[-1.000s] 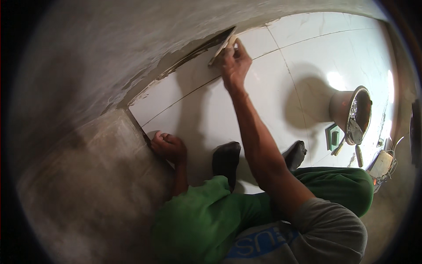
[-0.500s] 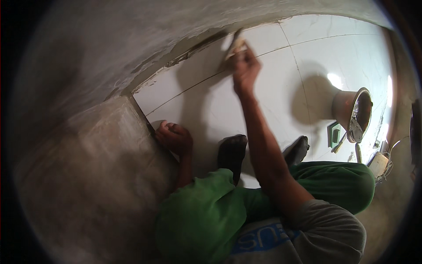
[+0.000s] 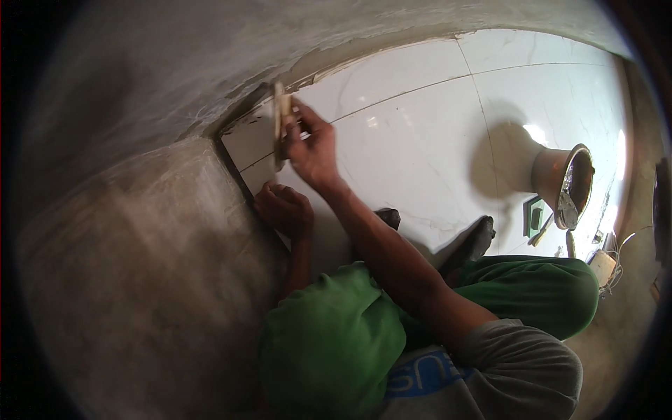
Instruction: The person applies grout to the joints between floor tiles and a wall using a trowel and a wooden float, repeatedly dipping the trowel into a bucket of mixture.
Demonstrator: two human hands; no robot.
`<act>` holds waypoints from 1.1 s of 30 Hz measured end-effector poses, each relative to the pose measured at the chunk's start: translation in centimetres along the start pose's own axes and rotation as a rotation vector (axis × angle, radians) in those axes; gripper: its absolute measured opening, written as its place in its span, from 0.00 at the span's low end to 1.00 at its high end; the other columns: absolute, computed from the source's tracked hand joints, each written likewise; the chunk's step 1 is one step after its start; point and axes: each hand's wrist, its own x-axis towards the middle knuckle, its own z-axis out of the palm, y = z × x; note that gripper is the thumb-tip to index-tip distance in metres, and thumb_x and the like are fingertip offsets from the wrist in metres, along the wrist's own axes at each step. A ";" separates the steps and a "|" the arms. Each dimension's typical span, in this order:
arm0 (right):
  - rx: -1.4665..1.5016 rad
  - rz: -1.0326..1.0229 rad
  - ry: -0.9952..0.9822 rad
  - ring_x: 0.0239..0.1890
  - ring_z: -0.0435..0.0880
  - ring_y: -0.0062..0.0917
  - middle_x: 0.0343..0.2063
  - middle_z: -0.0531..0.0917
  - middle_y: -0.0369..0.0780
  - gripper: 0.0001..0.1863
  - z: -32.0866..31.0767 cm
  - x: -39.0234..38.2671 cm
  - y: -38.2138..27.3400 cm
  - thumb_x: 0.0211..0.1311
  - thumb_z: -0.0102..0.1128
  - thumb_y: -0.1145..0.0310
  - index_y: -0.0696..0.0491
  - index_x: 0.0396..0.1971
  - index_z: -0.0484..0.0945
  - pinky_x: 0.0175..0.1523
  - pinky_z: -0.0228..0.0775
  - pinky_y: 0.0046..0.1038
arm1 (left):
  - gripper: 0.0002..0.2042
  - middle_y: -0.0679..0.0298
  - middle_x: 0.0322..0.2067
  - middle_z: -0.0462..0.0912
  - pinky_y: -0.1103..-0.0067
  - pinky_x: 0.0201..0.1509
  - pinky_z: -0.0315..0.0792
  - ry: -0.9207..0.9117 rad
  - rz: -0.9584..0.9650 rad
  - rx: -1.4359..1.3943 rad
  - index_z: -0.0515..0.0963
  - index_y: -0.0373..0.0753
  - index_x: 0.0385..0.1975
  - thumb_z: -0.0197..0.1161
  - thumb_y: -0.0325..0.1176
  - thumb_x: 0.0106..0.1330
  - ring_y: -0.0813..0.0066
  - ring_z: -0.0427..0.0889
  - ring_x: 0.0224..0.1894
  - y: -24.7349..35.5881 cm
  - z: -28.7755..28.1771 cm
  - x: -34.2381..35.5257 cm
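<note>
Flat trowel (image 3: 278, 136) in right hand (image 3: 313, 148)

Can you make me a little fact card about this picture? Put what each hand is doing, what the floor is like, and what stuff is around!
Right hand: gripping a flat float by its pale handle
Left hand: fingers curled, near the tiles' left edge; whether it touches them is hard to tell
Floor: shiny white tiles with thin dark joints
Wall: grey, rough, along the tiles' far edge
To the right: brownish bucket, with a trowel at its mouth
Beside the bucket: green float
Clothes: green trousers
</note>
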 end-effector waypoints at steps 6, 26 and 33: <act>0.228 0.102 0.192 0.31 0.85 0.21 0.32 0.89 0.44 0.22 -3.6 4.9 -1.7 0.82 0.57 0.65 0.64 0.65 0.77 0.36 0.80 0.28 | 0.11 0.51 0.43 0.78 0.55 0.56 0.70 -0.063 -0.153 -0.014 0.77 0.36 0.47 0.55 0.34 0.72 0.45 0.77 0.48 -0.1 -0.2 0.0; -0.073 -0.057 0.189 0.42 0.85 0.22 0.39 0.85 0.42 0.26 -1.0 3.7 3.2 0.80 0.64 0.61 0.65 0.65 0.72 0.46 0.78 0.26 | 0.11 0.50 0.42 0.78 0.54 0.54 0.71 -0.064 -0.113 0.051 0.77 0.36 0.46 0.54 0.35 0.72 0.45 0.77 0.47 0.7 0.6 -0.2; 0.164 0.013 0.188 0.39 0.83 0.15 0.41 0.86 0.35 0.24 -7.7 5.5 2.1 0.77 0.68 0.68 0.62 0.66 0.74 0.46 0.78 0.21 | 0.11 0.51 0.40 0.78 0.54 0.52 0.71 -0.006 -0.081 0.009 0.77 0.36 0.46 0.54 0.34 0.71 0.46 0.77 0.45 -1.2 0.3 -0.3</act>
